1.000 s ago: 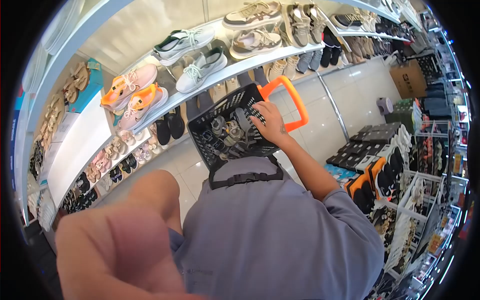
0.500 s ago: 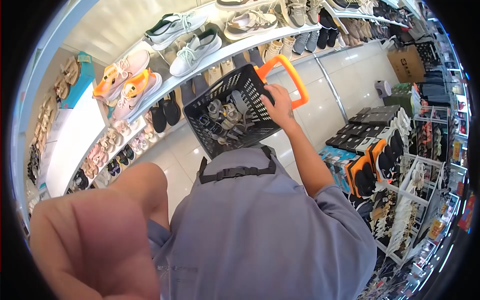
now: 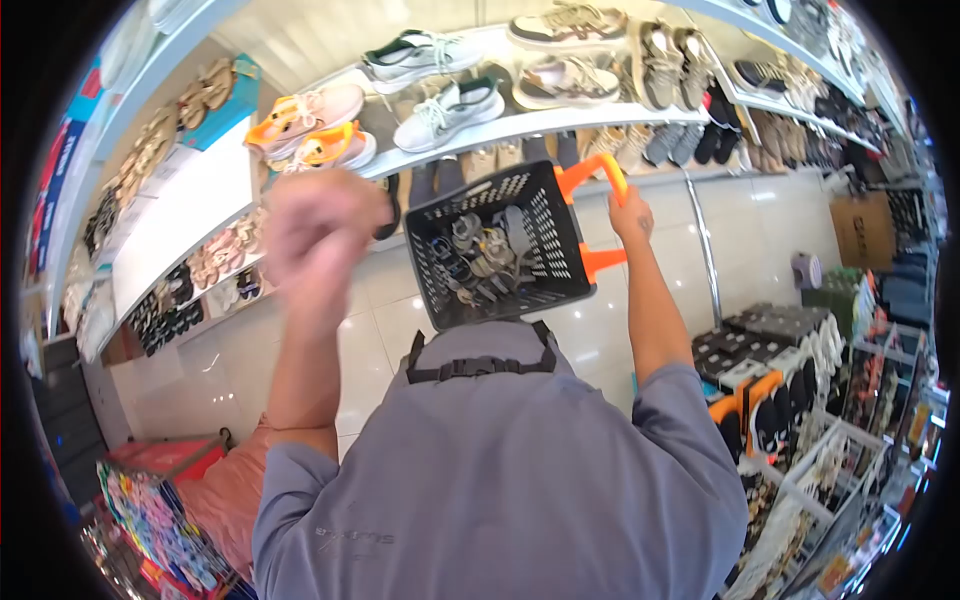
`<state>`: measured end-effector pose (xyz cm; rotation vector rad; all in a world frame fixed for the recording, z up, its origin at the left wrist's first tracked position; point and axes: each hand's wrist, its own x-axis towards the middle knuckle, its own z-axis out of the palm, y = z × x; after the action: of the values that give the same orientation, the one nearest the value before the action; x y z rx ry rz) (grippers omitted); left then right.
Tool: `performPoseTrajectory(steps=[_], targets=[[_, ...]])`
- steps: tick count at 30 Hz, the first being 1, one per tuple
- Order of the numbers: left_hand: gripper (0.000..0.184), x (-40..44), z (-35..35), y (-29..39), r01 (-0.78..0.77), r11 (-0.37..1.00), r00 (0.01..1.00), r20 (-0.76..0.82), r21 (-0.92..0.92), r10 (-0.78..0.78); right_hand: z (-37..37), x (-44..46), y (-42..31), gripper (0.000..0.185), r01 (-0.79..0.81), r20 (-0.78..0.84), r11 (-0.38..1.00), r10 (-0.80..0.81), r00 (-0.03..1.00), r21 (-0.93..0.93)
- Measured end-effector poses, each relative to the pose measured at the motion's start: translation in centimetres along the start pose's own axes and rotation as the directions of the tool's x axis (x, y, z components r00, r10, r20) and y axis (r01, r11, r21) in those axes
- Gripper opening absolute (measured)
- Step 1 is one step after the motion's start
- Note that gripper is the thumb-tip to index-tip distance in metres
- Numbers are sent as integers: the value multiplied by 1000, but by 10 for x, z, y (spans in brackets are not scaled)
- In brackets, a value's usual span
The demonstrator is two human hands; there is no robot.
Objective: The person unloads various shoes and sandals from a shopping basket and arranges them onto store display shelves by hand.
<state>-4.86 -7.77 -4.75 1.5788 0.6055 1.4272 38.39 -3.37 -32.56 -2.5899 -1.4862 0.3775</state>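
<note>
My right hand [image 3: 631,214] is wrapped round the orange handle [image 3: 612,176] of a black basket. The black basket [image 3: 556,236] is in front of my body, with several grey and dark items [image 3: 482,255] inside, perhaps sandals or straps. My left hand [image 3: 325,222] is raised to the left of the basket, blurred by motion, in front of the shoe shelf and touching nothing that I can make out. Its fingers are smeared.
A curved white shelf [image 3: 500,130] bears sneakers, with more shoes below. Shoe boxes [image 3: 745,345] and racks stand at the right, a brown carton [image 3: 862,230] farther off. At the lower left are a person's pink clothing [image 3: 222,500] and a red box [image 3: 170,457].
My right hand has gone from the basket's rim to the orange handle. My left hand has moved up and forward from the lower left. Pink clothing has come into view.
</note>
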Motion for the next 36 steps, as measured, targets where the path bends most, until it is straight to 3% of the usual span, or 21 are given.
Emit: performPoseTrajectory(steps=[1,2,4,5,7,8,9,10,11,12,16,18,21,23,25,28,31,34,36], targets=[[15,-14,2,-45,163,986,986,-38,-25,-164,-4,1,-1,41,23,5,1000,-23,1000,18],[10,-34,4,-82,404,913,910,-72,-62,-408,-12,0,-2,40,18,43,1000,-18,999,1],[9,-96,11,-159,601,796,798,-126,78,-590,-15,0,-2,39,29,83,1000,-29,996,-3],[11,-133,14,-189,694,718,716,-154,54,-681,-14,1,-1,38,47,59,999,-47,997,4],[13,-220,9,-246,814,532,571,-152,236,-807,-12,-1,-5,38,73,31,997,-74,997,22],[20,-255,9,-255,839,445,515,-190,313,-836,-13,-4,-8,38,79,37,997,-80,996,19],[26,-296,3,-274,768,413,562,-204,489,-802,-15,-7,-10,37,88,39,996,-89,995,13],[29,-301,6,-256,799,313,473,-216,514,-854,-17,-10,-14,37,105,28,994,-105,994,19],[29,-314,2,-249,755,226,453,-241,616,-858,-16,-14,-17,36,106,42,994,-106,993,19],[29,-327,-4,-243,761,168,404,-255,627,-879,-15,-19,-21,36,110,57,994,-111,992,19],[28,-376,-40,-264,817,138,388,-357,560,-850,-10,-43,-39,32,168,24,982,-171,985,90],[28,-370,-47,-255,896,29,227,-401,443,-887,0,-54,-47,34,186,29,976,-190,981,112],[27,-357,-46,-246,878,80,283,-377,473,-882,7,-76,-65,34,200,44,974,-206,978,109],[27,-359,-42,-248,913,106,273,-394,394,-878,10,-92,-78,31,216,36,972,-220,975,91],[28,-370,-44,-257,849,207,368,-263,487,-892,15,-108,-93,32,211,49,973,-216,975,92],[29,-379,-55,-246,804,287,427,-170,521,-888,26,-128,-118,33,192,75,979,-197,978,70],[28,-412,-87,-237,755,330,492,-156,566,-857,34,-153,-143,33,178,76,982,-182,980,55],[28,-460,-139,-233,790,254,410,-173,558,-895,45,-175,-164,34,193,40,980,-195,980,49],[25,-485,-175,-213,820,135,303,-223,556,-927,52,-190,-176,34,209,15,977,-210,978,49]])
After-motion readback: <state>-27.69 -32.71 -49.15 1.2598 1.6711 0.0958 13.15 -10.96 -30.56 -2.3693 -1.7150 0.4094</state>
